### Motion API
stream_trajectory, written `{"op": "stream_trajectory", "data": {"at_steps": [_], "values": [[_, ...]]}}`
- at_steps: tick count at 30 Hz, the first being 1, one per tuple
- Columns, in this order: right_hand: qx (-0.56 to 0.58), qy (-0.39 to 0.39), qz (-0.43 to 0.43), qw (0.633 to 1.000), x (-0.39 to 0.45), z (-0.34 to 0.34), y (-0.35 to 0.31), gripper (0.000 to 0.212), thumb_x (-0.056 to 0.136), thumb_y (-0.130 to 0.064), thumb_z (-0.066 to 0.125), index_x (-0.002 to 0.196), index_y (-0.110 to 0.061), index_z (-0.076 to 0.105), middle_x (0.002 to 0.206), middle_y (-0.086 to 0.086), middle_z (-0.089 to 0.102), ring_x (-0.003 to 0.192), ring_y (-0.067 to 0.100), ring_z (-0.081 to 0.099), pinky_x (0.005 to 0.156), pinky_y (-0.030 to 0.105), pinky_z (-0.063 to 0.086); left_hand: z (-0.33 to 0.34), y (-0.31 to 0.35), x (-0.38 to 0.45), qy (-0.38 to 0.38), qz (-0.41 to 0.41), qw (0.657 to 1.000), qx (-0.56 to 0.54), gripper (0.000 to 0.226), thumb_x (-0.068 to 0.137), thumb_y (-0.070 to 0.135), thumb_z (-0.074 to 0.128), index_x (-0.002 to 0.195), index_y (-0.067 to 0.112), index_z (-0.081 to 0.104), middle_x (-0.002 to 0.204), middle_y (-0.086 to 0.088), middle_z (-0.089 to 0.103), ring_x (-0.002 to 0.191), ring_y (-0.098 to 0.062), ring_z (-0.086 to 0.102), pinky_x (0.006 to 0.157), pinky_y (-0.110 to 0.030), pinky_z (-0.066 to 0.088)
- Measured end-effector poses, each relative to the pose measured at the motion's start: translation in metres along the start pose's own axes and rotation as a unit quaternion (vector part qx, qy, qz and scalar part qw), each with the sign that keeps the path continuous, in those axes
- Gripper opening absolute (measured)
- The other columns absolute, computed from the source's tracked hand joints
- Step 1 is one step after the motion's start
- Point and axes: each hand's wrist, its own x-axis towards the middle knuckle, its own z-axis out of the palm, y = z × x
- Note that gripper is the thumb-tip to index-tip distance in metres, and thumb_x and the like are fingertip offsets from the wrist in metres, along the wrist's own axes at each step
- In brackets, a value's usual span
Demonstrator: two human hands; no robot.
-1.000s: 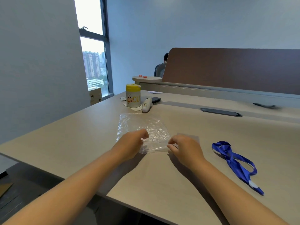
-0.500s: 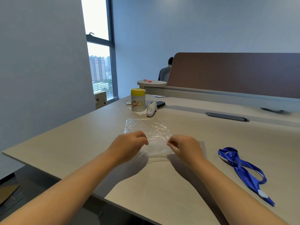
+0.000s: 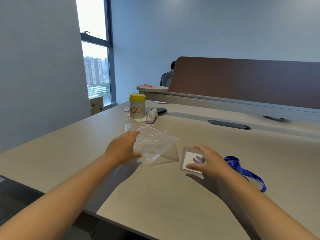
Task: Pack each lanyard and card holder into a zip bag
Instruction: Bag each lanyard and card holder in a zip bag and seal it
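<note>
A clear zip bag with a red zip line sits mid-table, its mouth bulging open toward the left. My left hand grips the bag's left edge, fingers over the top and thumb underneath. A clear card holder with a white insert lies flat to the right of the bag. My right hand is spread over it, thumb by its near edge and fingers by its far edge, casting a shadow on the insert. A blue lanyard lies on the table just right of that hand.
Beyond the bag stand a yellow-lidded canister, a white handheld device and a black phone. A cable slot is set in the table. A brown divider runs along the back, a seated person behind it.
Both hands were pinching the bag's near edge. My right hand has let go and moved right over the card holder; my left hand now holds the bag alone, its mouth opened.
</note>
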Motion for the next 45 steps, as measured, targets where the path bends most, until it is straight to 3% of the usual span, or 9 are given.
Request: {"op": "stream_trajectory", "data": {"at_steps": [4,10,16,21,24,27,30,34,45], "values": [[-0.010,-0.069,0.036,0.997,-0.015,0.002,0.011,0.075,0.074,-0.043,0.069,0.136,-0.019,0.034,0.137,0.000,0.046,0.113,0.016,0.048,0.092,0.026,0.043,0.009,0.017,0.010,0.001,0.009,1.000,-0.014,0.081,0.076,0.035,0.071,0.141,0.021,0.025,0.133,-0.003,0.048,0.116,-0.023,0.052,0.096,-0.037,0.048],[-0.102,-0.034,-0.021,0.994,-0.021,0.002,0.009,0.058,0.079,-0.048,0.062,0.126,-0.017,0.048,0.124,0.002,0.059,0.106,0.019,0.055,0.090,0.029,0.049,0.017,0.032,0.014,-0.001,0.022,1.000,-0.017,0.080,0.078,0.034,0.069,0.142,0.021,0.023,0.135,-0.003,0.046,0.118,-0.024,0.050,0.096,-0.038,0.048],[-0.220,0.053,-0.176,0.958,-0.026,0.002,0.019,0.025,0.090,-0.033,0.048,0.089,-0.012,0.060,0.089,0.007,0.071,0.070,0.018,0.062,0.062,0.024,0.049,0.014,0.039,0.013,0.004,0.031,0.999,-0.024,0.085,0.075,0.035,0.071,0.143,0.020,0.021,0.139,-0.004,0.044,0.121,-0.023,0.048,0.098,-0.037,0.047],[-0.169,0.201,-0.175,0.949,-0.031,-0.012,0.028,0.016,0.067,-0.006,0.069,0.083,-0.007,0.068,0.062,0.004,0.070,0.045,0.014,0.062,0.038,0.011,0.039,0.006,0.052,0.019,-0.019,0.056,0.997,-0.039,0.091,0.073,0.032,0.073,0.144,0.019,0.017,0.140,-0.005,0.043,0.122,-0.021,0.047,0.099,-0.035,0.045],[-0.099,0.279,-0.123,0.947,-0.032,-0.024,0.032,0.010,0.071,0.003,0.065,0.079,-0.002,0.066,0.065,0.009,0.068,0.050,0.020,0.059,0.048,0.002,0.025,0.001,0.064,0.026,-0.040,0.074,0.995,-0.045,0.094,0.072,0.030,0.074,0.145,0.019,0.015,0.136,-0.005,0.046,0.119,-0.020,0.049,0.099,-0.034,0.045],[-0.001,0.309,-0.079,0.948,-0.030,-0.038,0.032,0.011,0.082,0.005,0.055,0.087,0.003,0.064,0.081,0.011,0.061,0.071,0.017,0.050,0.056,0.008,0.037,-0.002,0.077,0.035,-0.062,0.089,0.992,-0.062,0.096,0.071,0.028,0.075,0.145,0.018,0.014,0.135,-0.006,0.046,0.120,-0.020,0.048,0.099,-0.032,0.044],[0.072,0.356,-0.079,0.928,-0.032,-0.059,0.026,0.013,0.085,0.006,0.051,0.092,0.004,0.062,0.084,0.004,0.053,0.070,0.005,0.045,0.066,-0.002,0.036,-0.005,0.089,0.046,-0.076,0.099,0.989,-0.078,0.097,0.071,0.026,0.076,0.145,0.017,0.013,0.133,-0.006,0.046,0.118,-0.019,0.047,0.099,-0.029,0.041],[0.120,0.401,-0.077,0.905,-0.029,-0.085,0.023,0.009,0.086,0.002,0.053,0.091,-0.002,0.059,0.084,0.002,0.054,0.070,0.003,0.046,0.063,0.005,0.037,-0.010,0.102,0.061,-0.084,0.106,0.988,-0.079,0.098,0.071,0.025,0.075,0.145,0.015,0.012,0.133,-0.007,0.046,0.118,-0.020,0.047,0.100,-0.029,0.041],[0.196,0.385,-0.085,0.898,-0.007,-0.095,0.013,0.010,0.086,-0.003,0.056,0.086,-0.013,0.056,0.075,-0.013,0.054,0.075,0.009,0.052,0.063,0.003,0.043,-0.009,0.122,0.079,-0.119,0.154,0.975,-0.104,0.096,0.070,0.022,0.076,0.144,0.017,0.015,0.132,-0.005,0.046,0.118,-0.021,0.047,0.104,-0.032,0.040]]}}
